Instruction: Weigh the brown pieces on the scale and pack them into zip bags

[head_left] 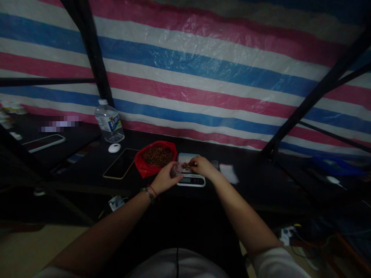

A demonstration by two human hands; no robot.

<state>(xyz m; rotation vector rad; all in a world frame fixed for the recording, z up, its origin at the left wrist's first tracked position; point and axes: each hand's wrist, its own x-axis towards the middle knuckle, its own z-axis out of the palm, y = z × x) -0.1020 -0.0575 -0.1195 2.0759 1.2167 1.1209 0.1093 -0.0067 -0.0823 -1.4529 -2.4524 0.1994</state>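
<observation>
A white digital kitchen scale [199,184] sits at the front of the black table, its small display facing me. My left hand [166,178] is closed around a small clear container [175,170] at the scale's left side. Over the scale, my right hand [201,166] has its fingertips pinched at a few brown pieces [186,166]; whether they are nuts or seeds is too small to tell. Just left of the scale stands an open red plastic bag [142,166] filled with similar brown pieces [158,156].
Left of the bag lie a dark phone [121,164] and a white oval object [114,148], with a clear plastic bottle [110,122] behind. White packets [228,173] lie right of the scale. Black metal posts [94,54] frame a striped plastic sheet [197,69]. A second phone [45,143] is far left.
</observation>
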